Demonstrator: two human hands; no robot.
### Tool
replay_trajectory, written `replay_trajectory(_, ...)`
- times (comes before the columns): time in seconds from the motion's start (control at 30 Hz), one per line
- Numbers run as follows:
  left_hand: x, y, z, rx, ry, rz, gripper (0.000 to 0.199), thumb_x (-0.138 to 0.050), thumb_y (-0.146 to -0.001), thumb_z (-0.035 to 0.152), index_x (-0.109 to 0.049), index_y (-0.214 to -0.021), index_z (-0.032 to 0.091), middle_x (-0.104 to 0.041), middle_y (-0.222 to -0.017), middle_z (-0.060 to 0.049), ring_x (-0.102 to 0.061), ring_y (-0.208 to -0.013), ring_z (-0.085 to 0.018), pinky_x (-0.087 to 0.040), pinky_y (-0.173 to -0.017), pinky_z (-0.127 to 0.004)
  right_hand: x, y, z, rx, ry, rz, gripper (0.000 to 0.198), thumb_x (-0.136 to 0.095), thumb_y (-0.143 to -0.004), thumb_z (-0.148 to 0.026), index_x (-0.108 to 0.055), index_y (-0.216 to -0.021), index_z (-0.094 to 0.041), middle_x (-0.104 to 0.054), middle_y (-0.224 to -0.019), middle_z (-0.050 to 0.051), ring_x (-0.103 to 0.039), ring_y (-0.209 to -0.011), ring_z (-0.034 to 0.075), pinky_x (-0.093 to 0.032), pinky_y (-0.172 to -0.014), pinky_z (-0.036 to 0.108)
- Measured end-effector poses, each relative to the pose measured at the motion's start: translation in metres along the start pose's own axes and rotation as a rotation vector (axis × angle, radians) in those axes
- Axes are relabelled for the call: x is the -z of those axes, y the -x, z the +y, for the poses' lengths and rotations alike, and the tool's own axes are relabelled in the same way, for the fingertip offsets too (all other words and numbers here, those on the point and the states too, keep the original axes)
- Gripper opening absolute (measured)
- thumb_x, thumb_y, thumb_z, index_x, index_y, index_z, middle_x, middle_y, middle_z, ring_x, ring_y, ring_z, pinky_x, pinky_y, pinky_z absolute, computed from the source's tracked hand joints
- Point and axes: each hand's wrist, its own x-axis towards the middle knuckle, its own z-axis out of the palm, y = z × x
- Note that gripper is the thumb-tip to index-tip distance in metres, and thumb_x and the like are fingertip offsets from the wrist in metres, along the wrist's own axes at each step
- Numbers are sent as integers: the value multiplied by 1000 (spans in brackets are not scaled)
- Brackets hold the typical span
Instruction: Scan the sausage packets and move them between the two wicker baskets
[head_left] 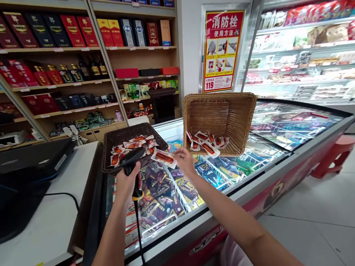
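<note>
Left hand (126,181): fingers wrapped round a black scanner (131,159)
Right hand (185,161): fingertips pinching a sausage packet (163,157)
Dark basket (112,139): beyond the left fingers, more packets (150,142) inside
Tan basket (217,115): right of the right fingers, tilted, loose packets (210,148) inside

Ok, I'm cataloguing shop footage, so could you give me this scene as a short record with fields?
Left hand: left hand grips a black handheld scanner with yellow trim
Right hand: right hand pinches a clear plastic packet of reddish-brown food
Left container: dark brown woven basket, holding similar packets
Right container: light brown woven rectangular basket, seemingly tilted toward the person, similar packets along its near side
Beneath: glass-topped chest freezer of colourful packages
Left side: white counter
Background: wooden shelves; red-and-yellow rectangular poster
</note>
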Motion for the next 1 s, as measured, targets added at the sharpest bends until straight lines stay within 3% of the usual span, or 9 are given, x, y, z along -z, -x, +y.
replay_trajectory(0.1,0,5,0,38,-168,-286,47,-89,-61,51,-53,-62,21,-53,-47,1,-43,-33,-12,-32,-33,-24,17,-5,-14,127,93,159,20,-62,-87,-41,-53,-90,-23,-74,-97,7,-71,-93,21,-55,-89,35)
replay_trajectory(0.17,-1,9,0,33,-236,-373,47,-89,-63,50,-51,-60,22,-51,-45,2,-43,-33,-11,-33,-34,-23,25,-8,-21,143,170,250,15,-57,-90,-38,-51,-92,-24,-73,-101,9,-71,-96,21,-54,-91,34)
replay_trajectory(0.3,-8,15,-2,5,-276,-429,47,-87,-65,52,-51,-58,22,-50,-44,1,-44,-34,-12,-36,-35,-24,30,-8,-27,171,267,353,11,-51,-95,-35,-51,-95,-24,-73,-108,11,-69,-103,21,-53,-94,33)
replay_trajectory(0.47,-12,15,-8,-23,-281,-473,47,-84,-69,54,-52,-56,22,-50,-41,-1,-43,-31,-13,-34,-35,-24,27,-2,-30,212,323,341,12,-45,-99,-34,-52,-98,-25,-73,-116,12,-69,-110,21,-54,-91,33)
replay_trajectory(0.7,-11,13,-11,15,-236,-466,43,-88,-64,47,-54,-56,22,-51,-43,-1,-45,-32,-14,-35,-34,-25,28,-5,-24,259,327,352,16,-43,-99,-35,-55,-101,-23,-73,-114,13,-69,-110,21,-51,-96,32)
replay_trajectory(0.8,-11,12,-11,16,-247,-458,44,-86,-67,50,-54,-56,22,-50,-41,-1,-44,-31,-14,-35,-34,-25,34,-14,-16,178,339,418,23,-42,-99,-33,-59,-108,-21,-72,-116,15,-68,-110,24,-51,-97,35)
replay_trajectory(1.0,-12,12,-5,25,-194,-379,45,-86,-65,52,-54,-59,21,-52,-47,0,-45,-33,-13,-36,-33,-24,73,-49,-9,-139,312,874,42,-31,-97,-24,-61,-124,-12,-67,-124,23,-65,-114,31,-51,-99,46)
